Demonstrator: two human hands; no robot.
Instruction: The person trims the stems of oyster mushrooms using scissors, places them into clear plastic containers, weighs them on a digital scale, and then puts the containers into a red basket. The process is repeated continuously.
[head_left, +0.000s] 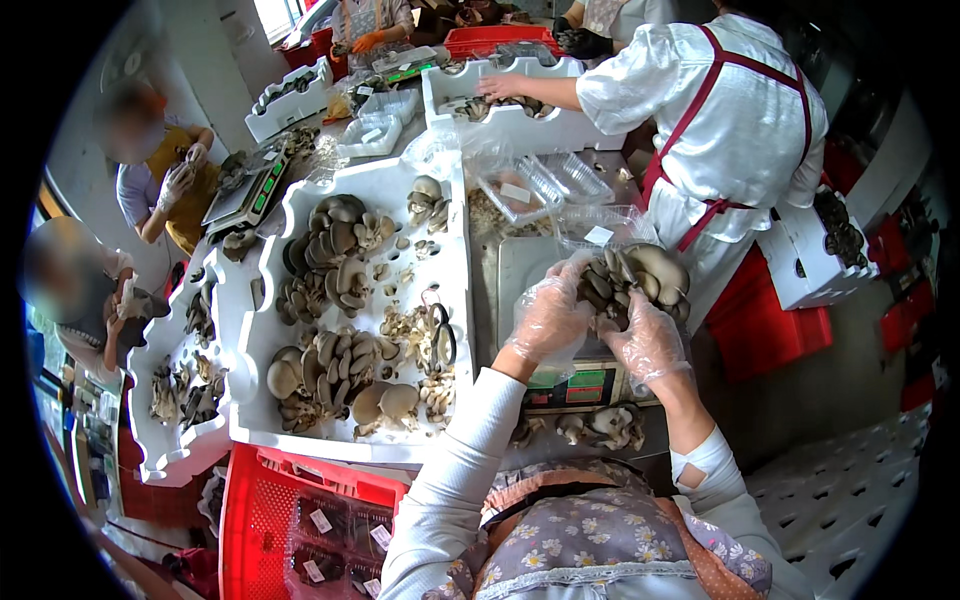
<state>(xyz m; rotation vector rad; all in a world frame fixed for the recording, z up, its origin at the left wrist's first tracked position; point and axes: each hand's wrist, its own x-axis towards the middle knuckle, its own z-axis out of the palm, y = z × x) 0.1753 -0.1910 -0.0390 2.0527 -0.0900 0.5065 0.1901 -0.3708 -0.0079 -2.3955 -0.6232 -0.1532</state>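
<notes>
Gripped between my two hands is a cluster of grey oyster mushrooms (655,272), held over a digital scale (520,270). My left hand (550,312), in a clear plastic glove, closes on the cluster's left side. From the near side my right hand (647,342), gloved likewise, has its fingers closed on the lower part; some fingertips are hidden by mushrooms. Just beyond the cluster sits a clear plastic tray (600,225) with a white label. Several loose mushrooms (608,427) lie in front of the scale, whose display (572,388) shows below my wrists.
Left of the scale, a white foam box (350,450) holds oyster mushrooms (335,365) and black-handled scissors (443,335). A red crate (245,520) with packed trays stands below it. Empty clear trays (545,185) lie farther back. Co-workers stand around the table, one (700,110) close by at the right.
</notes>
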